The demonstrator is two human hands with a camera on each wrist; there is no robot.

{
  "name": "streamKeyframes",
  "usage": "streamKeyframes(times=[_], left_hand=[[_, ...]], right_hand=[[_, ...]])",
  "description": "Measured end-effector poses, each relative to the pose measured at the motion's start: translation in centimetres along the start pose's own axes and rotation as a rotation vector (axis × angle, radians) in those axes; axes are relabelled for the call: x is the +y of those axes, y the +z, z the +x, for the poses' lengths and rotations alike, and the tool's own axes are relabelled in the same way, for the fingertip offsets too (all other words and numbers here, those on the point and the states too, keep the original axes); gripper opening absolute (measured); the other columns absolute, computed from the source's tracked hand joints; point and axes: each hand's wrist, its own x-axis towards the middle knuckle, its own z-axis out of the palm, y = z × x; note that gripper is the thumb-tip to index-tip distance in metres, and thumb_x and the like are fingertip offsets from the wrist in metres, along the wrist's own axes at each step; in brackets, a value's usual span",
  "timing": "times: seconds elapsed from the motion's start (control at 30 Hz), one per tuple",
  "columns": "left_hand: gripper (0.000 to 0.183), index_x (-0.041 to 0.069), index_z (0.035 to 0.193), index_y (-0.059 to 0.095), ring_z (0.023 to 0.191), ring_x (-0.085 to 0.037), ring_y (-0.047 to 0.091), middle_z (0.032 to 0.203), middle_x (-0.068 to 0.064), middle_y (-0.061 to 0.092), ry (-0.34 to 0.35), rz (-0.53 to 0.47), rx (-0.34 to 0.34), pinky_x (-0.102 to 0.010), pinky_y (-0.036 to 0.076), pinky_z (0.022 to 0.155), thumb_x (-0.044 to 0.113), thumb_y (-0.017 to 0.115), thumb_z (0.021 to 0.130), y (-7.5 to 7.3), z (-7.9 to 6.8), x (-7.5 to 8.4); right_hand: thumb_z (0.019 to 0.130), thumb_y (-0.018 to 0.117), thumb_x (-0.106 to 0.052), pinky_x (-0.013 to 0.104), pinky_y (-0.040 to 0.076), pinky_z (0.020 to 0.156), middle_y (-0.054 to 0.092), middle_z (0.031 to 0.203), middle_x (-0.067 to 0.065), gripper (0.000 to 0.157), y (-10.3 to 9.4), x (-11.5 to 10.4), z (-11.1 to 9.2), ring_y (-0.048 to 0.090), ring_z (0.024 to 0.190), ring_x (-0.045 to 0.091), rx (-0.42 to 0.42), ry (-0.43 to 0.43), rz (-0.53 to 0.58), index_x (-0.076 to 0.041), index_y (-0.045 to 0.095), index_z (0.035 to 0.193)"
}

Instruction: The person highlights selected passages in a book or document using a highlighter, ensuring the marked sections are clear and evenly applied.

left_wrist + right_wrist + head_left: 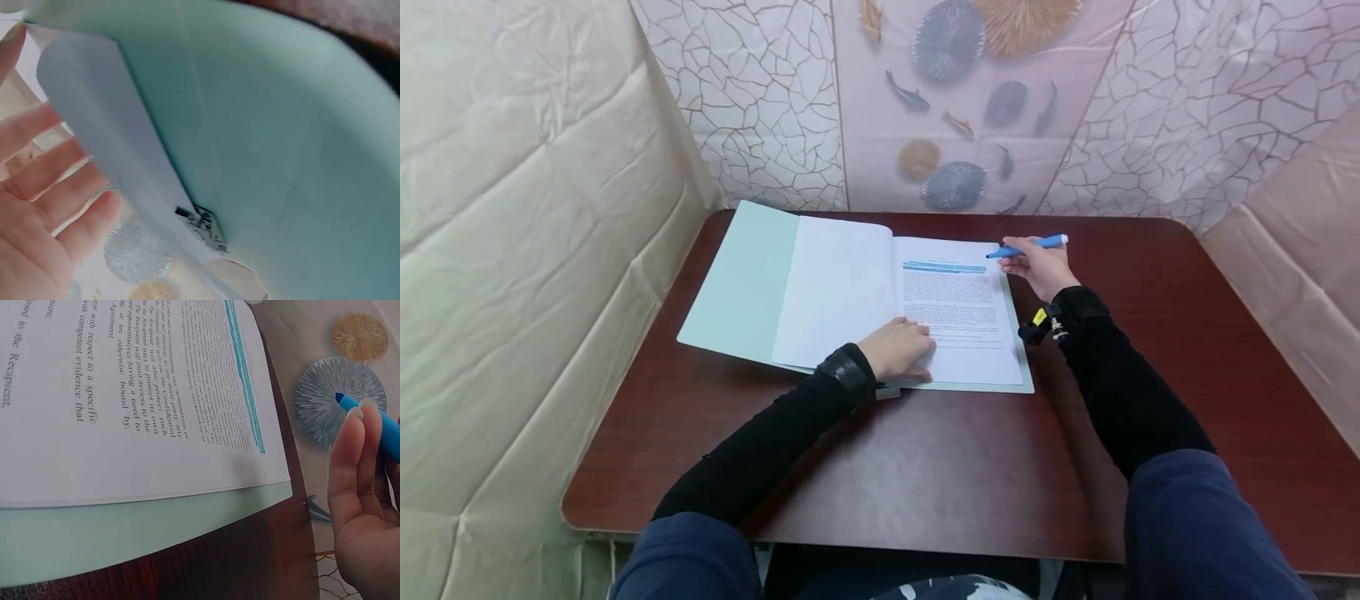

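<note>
A pale green folder (737,283) lies spread open on the table, with a blank white sheet (838,283) turned left and a printed page (962,367) on the right. Blue highlighter strokes (943,267) cross the page's top lines. My left hand (898,350) rests at the page's lower left. In the left wrist view its fingers (50,169) look fairly straight, beside a curved white sheet (106,106) and the folder's metal clip (203,226). At the page's upper right, my right hand (1039,268) pinches a blue highlighter (1052,242), its uncapped tip pointing left above the paper.
The brown table (910,483) extends around the folder, its near edge at my body. A patterned curtain (760,100) hangs behind the far edge, with a cream padded sheet (535,250) at the left and a pinkish one (1292,242) at the right.
</note>
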Motion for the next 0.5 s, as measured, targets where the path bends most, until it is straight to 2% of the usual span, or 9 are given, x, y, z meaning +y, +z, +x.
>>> streamKeyframes(times=[0.2, 0.4, 0.5], left_hand=[[0.022, 0.011, 0.094, 0.071, 0.080, -0.018, 0.066, 0.090, -0.003, 0.072, 0.069, -0.012, 0.028, -0.032, 0.053, 0.081, 0.030, 0.072, 0.082, -0.43, -0.33, 0.44], [0.017, 0.012, 0.083, 0.070, 0.069, -0.015, 0.059, 0.080, -0.001, 0.068, 0.085, -0.096, 0.013, -0.030, 0.051, 0.069, 0.029, 0.070, 0.081, -0.21, -0.10, 0.24], [0.019, 0.012, 0.092, 0.073, 0.067, -0.013, 0.057, 0.081, -0.001, 0.070, 0.074, -0.169, 0.011, -0.027, 0.049, 0.065, 0.027, 0.064, 0.085, -0.25, 0.11, -0.07]], right_hand=[[0.088, 0.070, -0.016, 0.028, 0.058, 0.070, 0.073, 0.082, 0.008, 0.020, -0.20, 0.20, 0.09, 0.068, 0.066, 0.016, -0.016, -0.001, -0.005, -0.002, 0.063, 0.101], [0.088, 0.070, -0.017, 0.028, 0.058, 0.072, 0.073, 0.085, 0.008, 0.022, -0.25, 0.21, 0.01, 0.068, 0.068, 0.016, -0.020, -0.010, -0.027, -0.003, 0.063, 0.103], [0.089, 0.069, -0.017, 0.027, 0.058, 0.073, 0.073, 0.085, 0.008, 0.021, -0.18, 0.11, -0.16, 0.068, 0.069, 0.016, -0.013, -0.015, -0.027, -0.003, 0.062, 0.102]])
